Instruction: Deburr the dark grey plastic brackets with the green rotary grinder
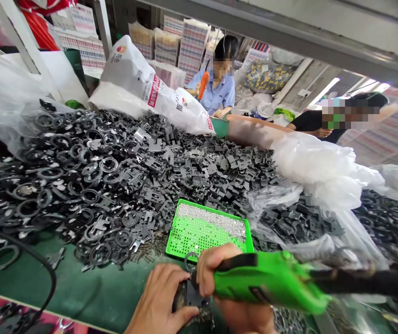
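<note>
Dark flat metal bracket (187, 297) held closed in the left grip (157, 297).
Right grip (216, 273) clamped around green corded electric screwdriver (268, 283), long axis pointing left to the bracket.

The right hand's fingers (216, 269) wrap a power tool (264, 283) beside the left hand (157, 297). Just ahead lies a perforated tray (199, 239), beyond it a heap of stamped parts (115, 185), with plastic sheeting (324, 162) to the right.
</note>
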A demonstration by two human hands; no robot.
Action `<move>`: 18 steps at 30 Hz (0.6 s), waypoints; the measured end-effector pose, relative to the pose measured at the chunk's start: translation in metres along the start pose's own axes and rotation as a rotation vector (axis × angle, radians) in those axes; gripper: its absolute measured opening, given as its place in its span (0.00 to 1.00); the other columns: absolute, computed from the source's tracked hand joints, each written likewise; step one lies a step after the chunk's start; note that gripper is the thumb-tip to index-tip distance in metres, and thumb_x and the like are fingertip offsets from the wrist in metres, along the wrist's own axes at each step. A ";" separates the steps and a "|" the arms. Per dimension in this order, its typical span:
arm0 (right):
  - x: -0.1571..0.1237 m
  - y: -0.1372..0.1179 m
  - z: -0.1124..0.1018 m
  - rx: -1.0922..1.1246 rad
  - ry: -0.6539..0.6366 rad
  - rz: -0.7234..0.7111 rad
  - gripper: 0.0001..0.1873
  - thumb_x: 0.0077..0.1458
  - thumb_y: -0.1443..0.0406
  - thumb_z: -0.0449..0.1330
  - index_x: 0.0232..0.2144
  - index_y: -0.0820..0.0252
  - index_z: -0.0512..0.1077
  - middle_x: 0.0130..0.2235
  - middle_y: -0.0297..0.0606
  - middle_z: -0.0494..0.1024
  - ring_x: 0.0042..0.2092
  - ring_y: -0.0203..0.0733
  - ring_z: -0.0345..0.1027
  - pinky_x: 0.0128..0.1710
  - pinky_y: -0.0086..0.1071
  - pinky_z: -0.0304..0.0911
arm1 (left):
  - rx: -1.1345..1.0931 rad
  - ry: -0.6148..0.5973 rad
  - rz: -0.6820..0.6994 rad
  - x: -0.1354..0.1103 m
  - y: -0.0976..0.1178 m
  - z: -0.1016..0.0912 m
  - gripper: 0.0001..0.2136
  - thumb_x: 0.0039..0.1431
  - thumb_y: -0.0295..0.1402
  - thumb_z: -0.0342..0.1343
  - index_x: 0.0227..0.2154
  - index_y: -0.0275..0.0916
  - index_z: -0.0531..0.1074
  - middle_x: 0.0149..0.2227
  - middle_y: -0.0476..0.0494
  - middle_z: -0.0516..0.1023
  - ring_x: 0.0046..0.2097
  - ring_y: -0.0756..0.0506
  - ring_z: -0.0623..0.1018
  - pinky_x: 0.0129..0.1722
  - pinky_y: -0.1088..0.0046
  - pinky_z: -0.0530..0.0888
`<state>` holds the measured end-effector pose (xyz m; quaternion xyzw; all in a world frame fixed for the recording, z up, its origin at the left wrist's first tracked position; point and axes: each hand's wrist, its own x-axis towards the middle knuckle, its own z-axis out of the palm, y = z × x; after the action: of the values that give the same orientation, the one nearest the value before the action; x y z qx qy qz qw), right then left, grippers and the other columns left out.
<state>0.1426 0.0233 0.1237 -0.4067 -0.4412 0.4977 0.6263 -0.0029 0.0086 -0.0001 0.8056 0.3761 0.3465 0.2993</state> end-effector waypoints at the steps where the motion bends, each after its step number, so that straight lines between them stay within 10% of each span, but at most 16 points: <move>1: 0.005 -0.004 -0.001 0.029 0.002 -0.031 0.30 0.43 0.35 0.56 0.29 0.51 0.76 0.15 0.30 0.69 0.17 0.38 0.60 0.19 0.31 0.59 | 0.005 -0.001 -0.002 0.000 0.000 -0.001 0.20 0.55 0.47 0.61 0.44 0.41 0.69 0.40 0.43 0.75 0.41 0.42 0.74 0.40 0.66 0.74; 6: 0.036 0.011 -0.017 0.086 0.152 -0.328 0.30 0.38 0.36 0.61 0.33 0.51 0.75 0.17 0.27 0.69 0.18 0.35 0.59 0.19 0.28 0.58 | 0.029 -0.007 -0.017 0.000 0.000 -0.002 0.19 0.52 0.39 0.65 0.45 0.41 0.68 0.41 0.42 0.75 0.42 0.41 0.75 0.40 0.65 0.75; 18: 0.049 0.057 -0.036 0.018 0.215 -0.322 0.32 0.40 0.36 0.59 0.35 0.53 0.70 0.19 0.27 0.68 0.21 0.36 0.60 0.20 0.28 0.57 | 0.073 -0.003 -0.013 -0.002 0.001 -0.001 0.27 0.47 0.31 0.68 0.48 0.41 0.62 0.43 0.43 0.74 0.43 0.40 0.74 0.41 0.62 0.75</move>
<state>0.1680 0.0789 0.0669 -0.3760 -0.4266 0.3484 0.7451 -0.0041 0.0066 0.0002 0.8141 0.3932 0.3292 0.2724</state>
